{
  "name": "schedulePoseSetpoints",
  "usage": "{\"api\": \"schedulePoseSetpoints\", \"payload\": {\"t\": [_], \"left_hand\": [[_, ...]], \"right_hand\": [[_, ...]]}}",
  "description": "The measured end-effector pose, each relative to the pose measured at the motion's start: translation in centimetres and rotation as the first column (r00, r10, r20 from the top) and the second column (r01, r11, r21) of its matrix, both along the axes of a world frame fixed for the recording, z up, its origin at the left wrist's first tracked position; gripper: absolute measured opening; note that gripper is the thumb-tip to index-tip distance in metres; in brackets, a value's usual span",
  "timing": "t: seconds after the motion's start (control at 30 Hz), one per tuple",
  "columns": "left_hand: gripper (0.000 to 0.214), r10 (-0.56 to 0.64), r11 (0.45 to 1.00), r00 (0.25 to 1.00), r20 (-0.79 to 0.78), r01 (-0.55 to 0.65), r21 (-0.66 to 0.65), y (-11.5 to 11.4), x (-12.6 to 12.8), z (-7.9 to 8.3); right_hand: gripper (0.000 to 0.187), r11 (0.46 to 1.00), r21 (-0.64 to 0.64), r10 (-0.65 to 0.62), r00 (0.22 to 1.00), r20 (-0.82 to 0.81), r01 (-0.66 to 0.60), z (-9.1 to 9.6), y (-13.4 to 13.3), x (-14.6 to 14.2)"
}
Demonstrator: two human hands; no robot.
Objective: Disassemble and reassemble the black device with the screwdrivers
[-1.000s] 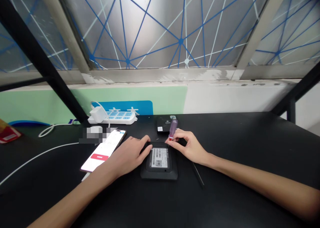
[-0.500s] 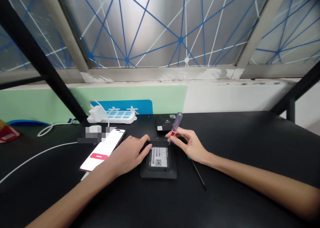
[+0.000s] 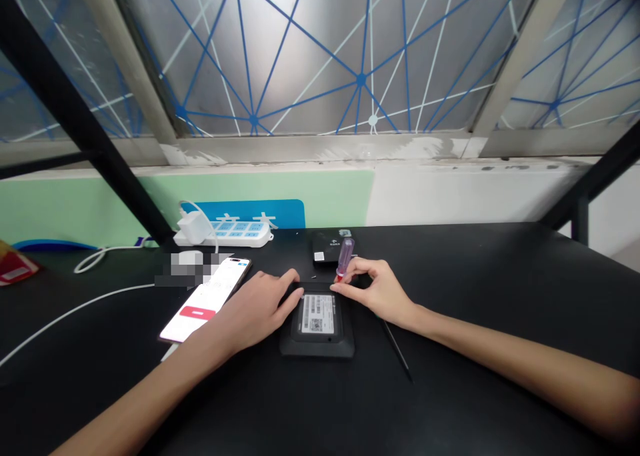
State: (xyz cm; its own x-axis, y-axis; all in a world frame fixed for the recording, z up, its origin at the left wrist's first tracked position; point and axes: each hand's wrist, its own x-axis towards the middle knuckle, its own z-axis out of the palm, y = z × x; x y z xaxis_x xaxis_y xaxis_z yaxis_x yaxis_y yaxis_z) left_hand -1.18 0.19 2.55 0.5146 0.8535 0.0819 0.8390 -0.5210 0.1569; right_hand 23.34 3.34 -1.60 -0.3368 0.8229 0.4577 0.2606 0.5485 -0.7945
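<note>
A black box-shaped electronic device (image 3: 295, 345) with a white barcode label (image 3: 318, 314) lies label-up on the desk. At its upper left edge, my left hand (image 3: 263, 309) grips it with thumb and forefinger. My right hand (image 3: 380, 289) pinches a small screwdriver (image 3: 345, 255) with a clear purple handle and red collar. The screwdriver stands nearly upright over the device's upper right corner; its tip is hidden by my fingers. A tiny screw (image 3: 314, 277) lies just behind the device. Under and beside my right hand, a second screwdriver's dark shaft (image 3: 399, 351) points toward me.
A lit smartphone (image 3: 205, 303) lies left of my left forearm. Behind the device sits a black box (image 3: 325, 248). A white power strip (image 3: 245, 234) with a plugged charger (image 3: 195, 227) rests by the wall. White cables (image 3: 75, 316) cross the left side. A red packet (image 3: 15, 263) is far left.
My right hand has shifted the purple screwdriver slightly left and down, and it now stands more upright. The left hand and the device have stayed in place.
</note>
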Motion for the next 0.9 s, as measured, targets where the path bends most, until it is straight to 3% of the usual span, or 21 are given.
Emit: {"api": "schedulePoseSetpoints", "payload": {"t": [0.13, 0.43, 0.63, 0.9], "left_hand": [[0.035, 0.007, 1.000, 1.000, -0.016, -0.007, -0.012, -0.12, -0.03, 0.08], [0.036, 0.009, 1.000, 1.000, -0.011, -0.009, -0.008, -0.08, -0.01, 0.07], [0.035, 0.001, 1.000, 1.000, -0.023, -0.001, 0.008, -0.09, 0.05, 0.12], [0.034, 0.021, 0.999, 0.999, -0.027, -0.022, -0.030, -0.12, 0.09, 0.25]], "right_hand": [[0.021, 0.999, -0.045, -0.003, 1.000, -0.018, 0.002, -0.02, 0.14, -0.01], [0.019, 0.995, 0.007, 0.102, 0.993, 0.067, -0.103, 0.54, -0.07, 0.19], [0.017, 0.999, 0.040, 0.029, 0.996, 0.080, -0.032, 0.11, -0.02, 0.13], [0.023, 0.987, -0.159, 0.029, 0.997, -0.068, -0.040, 0.00, 0.25, -0.01]]}}
